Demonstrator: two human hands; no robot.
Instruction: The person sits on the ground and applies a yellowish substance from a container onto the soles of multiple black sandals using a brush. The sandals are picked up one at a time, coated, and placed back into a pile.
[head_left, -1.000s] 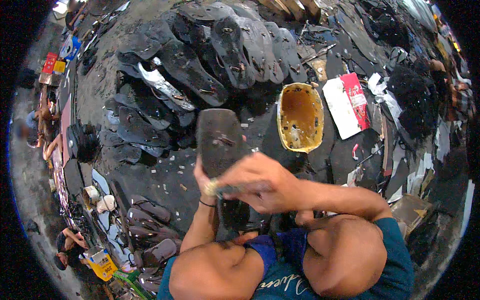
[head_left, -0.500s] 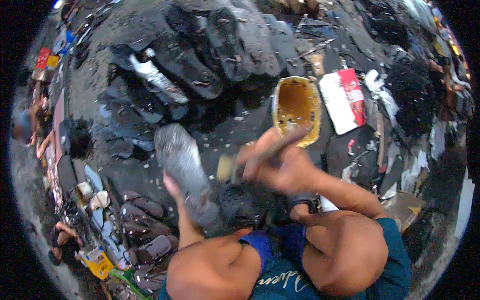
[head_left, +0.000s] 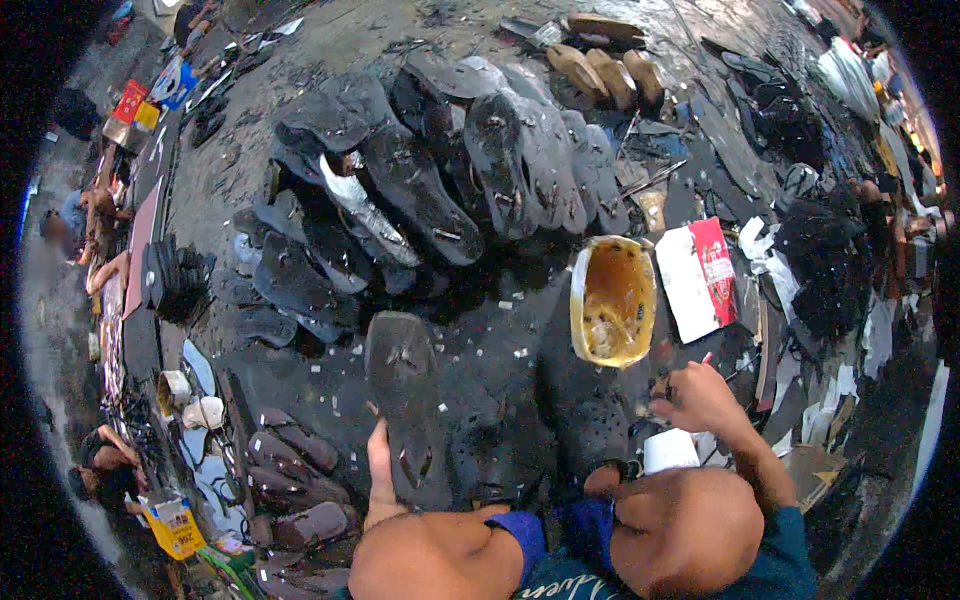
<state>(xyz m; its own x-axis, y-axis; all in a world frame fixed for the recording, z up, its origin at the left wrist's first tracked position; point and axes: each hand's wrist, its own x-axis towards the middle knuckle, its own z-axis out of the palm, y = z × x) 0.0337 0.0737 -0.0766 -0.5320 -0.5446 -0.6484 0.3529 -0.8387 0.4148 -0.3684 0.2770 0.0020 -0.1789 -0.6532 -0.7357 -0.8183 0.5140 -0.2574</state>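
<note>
My left hand (head_left: 378,450) grips the left edge of a dark grey flip-flop sole (head_left: 403,375), its thumb showing along the side. The sole points away from me, with a slot near its close end. Off to the right, my right hand (head_left: 697,398) has its fingers curled; what they hold, if anything, is too small to make out. It is just below a yellowish tub (head_left: 575,330) with brown, sticky-looking stuff inside. A white block-like thing (head_left: 670,452) lies below that hand, by my knee.
Several dark soles (head_left: 415,190) lie overlapped in an arc beyond my hands. A red and white carton piece (head_left: 693,280) is right of the tub. Brownish footwear pieces (head_left: 300,485) and a yellow box (head_left: 175,525) are on the left. People sit at the far left.
My right hand has moved right and nearer to me, away from the sole; the blurred brush-like tool it held no longer shows. The sole now points straighter ahead. The head view has shifted.
</note>
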